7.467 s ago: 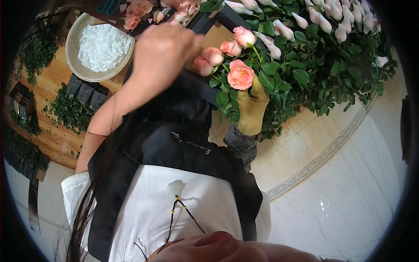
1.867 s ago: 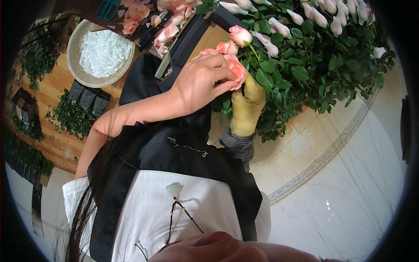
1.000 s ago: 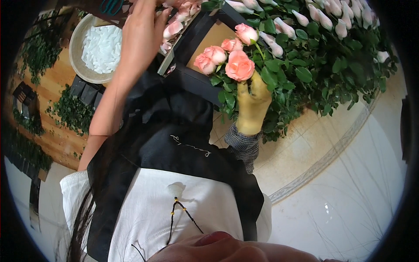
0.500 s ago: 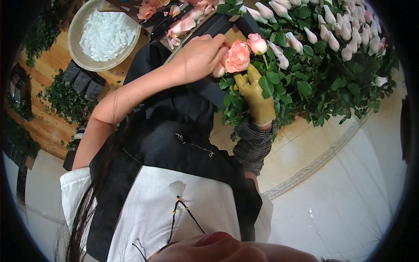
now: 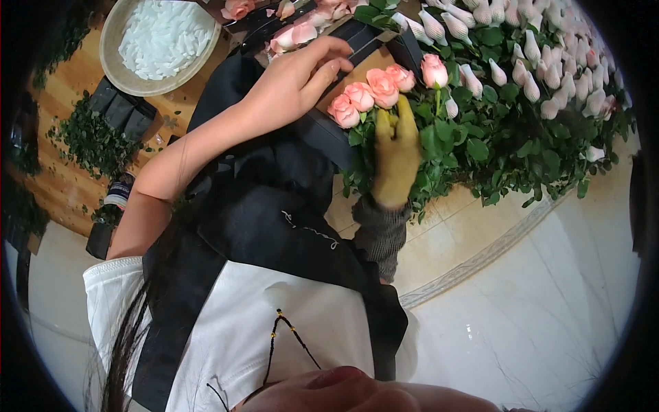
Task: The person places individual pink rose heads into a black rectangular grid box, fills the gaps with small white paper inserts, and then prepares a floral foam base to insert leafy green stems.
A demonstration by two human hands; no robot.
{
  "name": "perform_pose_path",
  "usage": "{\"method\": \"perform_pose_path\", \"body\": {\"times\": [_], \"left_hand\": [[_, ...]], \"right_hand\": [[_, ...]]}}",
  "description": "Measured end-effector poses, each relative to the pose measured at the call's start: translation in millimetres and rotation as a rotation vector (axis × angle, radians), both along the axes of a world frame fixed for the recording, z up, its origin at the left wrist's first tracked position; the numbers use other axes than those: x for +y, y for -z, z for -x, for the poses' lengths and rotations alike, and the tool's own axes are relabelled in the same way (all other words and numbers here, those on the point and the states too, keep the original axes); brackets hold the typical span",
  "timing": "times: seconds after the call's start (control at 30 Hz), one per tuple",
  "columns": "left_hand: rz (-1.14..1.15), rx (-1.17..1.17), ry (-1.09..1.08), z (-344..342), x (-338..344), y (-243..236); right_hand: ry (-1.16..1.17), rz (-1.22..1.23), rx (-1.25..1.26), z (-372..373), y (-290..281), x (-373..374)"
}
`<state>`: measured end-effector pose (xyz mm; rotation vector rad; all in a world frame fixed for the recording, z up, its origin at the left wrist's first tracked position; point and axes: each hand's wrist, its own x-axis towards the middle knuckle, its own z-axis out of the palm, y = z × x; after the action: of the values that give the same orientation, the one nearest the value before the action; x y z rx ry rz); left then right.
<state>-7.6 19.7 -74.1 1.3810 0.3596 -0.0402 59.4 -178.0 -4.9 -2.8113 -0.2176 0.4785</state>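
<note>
A pale marble floor [image 5: 549,295] lies below. The pink rose bunch [image 5: 374,93], at twelve o'clock, stands stems-down, clamped in the gloved right hand [image 5: 397,154]; the bare left hand [image 5: 298,79] hangs apart at ten o'clock, fingers loose, empty.

Few packages show. A dark open box [image 5: 357,65] with a tan inside sits at the top centre, a row of dark flat packets [image 5: 123,113] lies at the left – just below the round tray. No labels, signs or screens.

Wrapped rosebuds [image 5: 549,69] crowd the right; wooden tabletop [image 5: 62,178] lies open left.
</note>
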Motion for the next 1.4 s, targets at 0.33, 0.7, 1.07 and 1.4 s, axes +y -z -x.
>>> {"method": "perform_pose_path", "body": {"times": [0.33, 0.7, 1.07, 1.4], "left_hand": [[-0.383, 0.021, 0.111, 7.7, -5.2, -3.2], [-0.202, -0.052, 0.007, 16.7, -9.3, 6.1], [-1.354, -0.42, 0.448, 12.1, -59.6, -25.4], [-1.206, -0.496, 0.43, -17.9, -50.8, -35.0]], "right_hand": [[-0.412, 0.114, 0.155, -3.8, -14.1, 2.5], [-0.516, -0.066, 0.171, -5.4, 8.4, -7.9], [0.049, -0.25, 0.256, -2.6, -18.1, -8.4], [-0.351, -0.139, -0.24, -5.0, 44.7, -28.5]]}}
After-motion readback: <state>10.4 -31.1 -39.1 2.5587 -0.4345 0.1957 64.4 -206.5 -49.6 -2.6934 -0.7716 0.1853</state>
